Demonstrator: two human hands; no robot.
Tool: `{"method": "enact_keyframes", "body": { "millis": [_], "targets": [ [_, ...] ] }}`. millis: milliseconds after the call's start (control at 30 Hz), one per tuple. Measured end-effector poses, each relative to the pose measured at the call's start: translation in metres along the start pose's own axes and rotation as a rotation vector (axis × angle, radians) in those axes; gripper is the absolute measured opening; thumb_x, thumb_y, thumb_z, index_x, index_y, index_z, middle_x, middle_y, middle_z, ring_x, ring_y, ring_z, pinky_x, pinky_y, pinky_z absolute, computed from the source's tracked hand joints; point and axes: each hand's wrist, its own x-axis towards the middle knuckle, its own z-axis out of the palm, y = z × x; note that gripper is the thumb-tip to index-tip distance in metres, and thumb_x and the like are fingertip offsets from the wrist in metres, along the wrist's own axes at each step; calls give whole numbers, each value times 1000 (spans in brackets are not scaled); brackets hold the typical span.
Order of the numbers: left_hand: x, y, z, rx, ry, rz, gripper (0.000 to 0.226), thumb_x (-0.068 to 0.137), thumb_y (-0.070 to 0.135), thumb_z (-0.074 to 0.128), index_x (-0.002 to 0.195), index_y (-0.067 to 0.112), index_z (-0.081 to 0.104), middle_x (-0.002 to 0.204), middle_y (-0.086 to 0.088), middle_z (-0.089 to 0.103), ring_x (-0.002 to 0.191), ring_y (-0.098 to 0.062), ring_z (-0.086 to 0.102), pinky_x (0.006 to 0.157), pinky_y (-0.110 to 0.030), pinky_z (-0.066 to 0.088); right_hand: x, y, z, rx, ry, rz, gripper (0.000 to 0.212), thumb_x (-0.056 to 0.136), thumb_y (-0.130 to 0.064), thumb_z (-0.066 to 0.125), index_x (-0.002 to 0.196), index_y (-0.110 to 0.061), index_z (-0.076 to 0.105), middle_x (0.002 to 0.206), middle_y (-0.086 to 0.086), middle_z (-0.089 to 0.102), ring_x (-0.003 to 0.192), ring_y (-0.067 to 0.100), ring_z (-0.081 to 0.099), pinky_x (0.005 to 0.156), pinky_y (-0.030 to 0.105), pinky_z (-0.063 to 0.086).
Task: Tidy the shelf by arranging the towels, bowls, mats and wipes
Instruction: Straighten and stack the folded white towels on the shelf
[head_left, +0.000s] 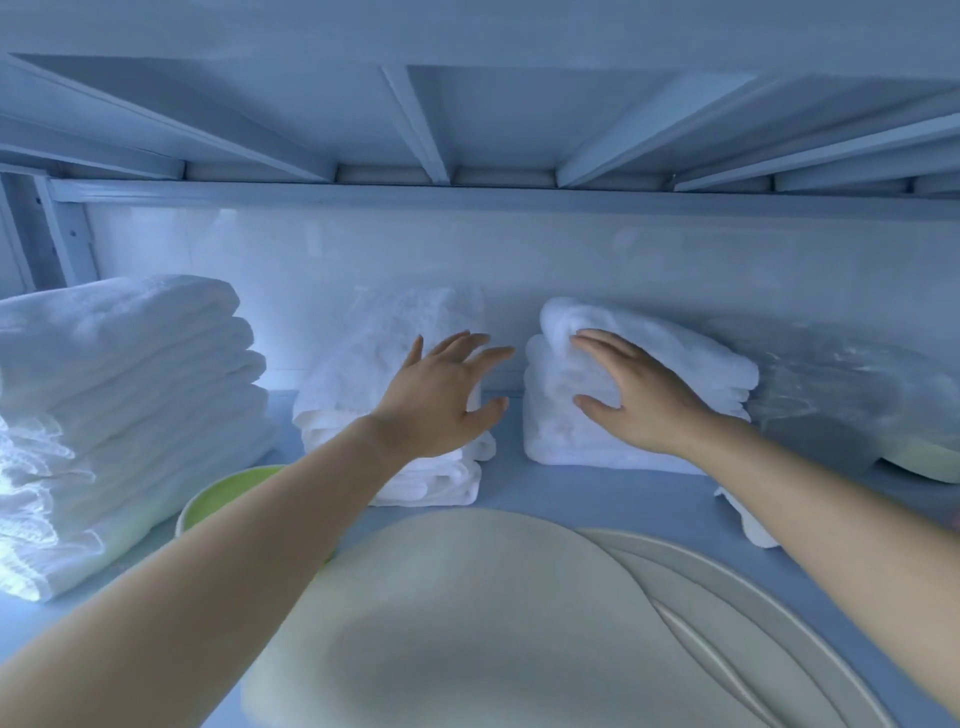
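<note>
Right hand (639, 395): fingers laid flat, clasping nothing, pressing the top of a folded towel stack (701, 379) directly beneath it. Left hand (441, 400): spread loose, holding nothing, over the right edge of a second towel stack (374, 353). Green bowl (223, 493) under the left forearm; pale mats (467, 623) between both arms, nearer the person.

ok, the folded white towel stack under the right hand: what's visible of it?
The stack of folded white terry towels looks soft, several layers with folded edges facing front, top towel rumpled at its left end. It sits on the pale blue shelf by the back wall. The right hand rests on it, fingers spread. A clear plastic-wrapped pack adjoins its right side; a gap separates it from the middle white towel pile.
</note>
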Motion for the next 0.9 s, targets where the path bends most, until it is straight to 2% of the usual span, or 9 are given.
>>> {"method": "enact_keyframes", "body": {
  "millis": [133,267,433,533,667,800,833,900],
  "targets": [
    [27,38,15,-58,-22,33,58,87,40,51,142,36,30,150,4,28,139,-15,23,111,-51,21,-18,43,-18,-37,29,62,68,84,-29,63,143,-19,30,151,-5,26,139,13,25,109,29,29],
    [55,85,36,-30,-42,84,62,85,37,54,142,35,29,152,6,22,140,-15,19,113,-49,18,-31,84,-39,-106,11,104,74,80,-26,67,143,-19,30,151,-3,27,138,16,26,109,31,29],
    [77,132,63,46,-9,153,58,84,29,56,138,31,36,153,3,18,140,-17,19,113,-41,21,-49,123,-52,-100,-24,146,78,77,-22,70,144,-19,30,151,-3,25,138,16,26,108,30,30],
    [83,146,73,80,6,113,59,84,24,58,139,30,35,153,4,18,139,-18,20,112,-37,23,-56,137,-52,-84,-68,139,81,76,-20,72,144,-16,29,151,0,26,137,19,29,107,28,29],
    [82,152,85,141,-1,14,70,82,18,61,143,27,26,153,3,15,136,-21,26,109,-40,29,-57,145,-51,-93,-126,88,81,77,-19,71,144,-16,27,149,0,25,134,19,31,102,24,29],
    [82,159,97,243,-23,-44,85,77,8,60,146,25,14,151,-4,13,131,-25,28,86,-34,45,-52,148,-50,-103,-142,56,79,78,-16,68,145,-17,25,147,1,27,133,20,32,102,27,32],
    [82,160,100,256,-32,-60,87,76,7,60,147,25,12,149,-5,15,131,-26,27,83,-33,45,-50,149,-49,-111,-131,45,77,79,-15,68,144,-16,26,146,2,28,132,21,33,101,28,33],
    [83,162,104,302,-43,-76,91,75,8,61,147,24,7,147,-5,17,132,-26,24,88,-33,43,-47,150,-49,-132,-119,31,74,80,-13,65,144,-15,27,146,3,30,132,22,33,101,28,31]
  ]
}}
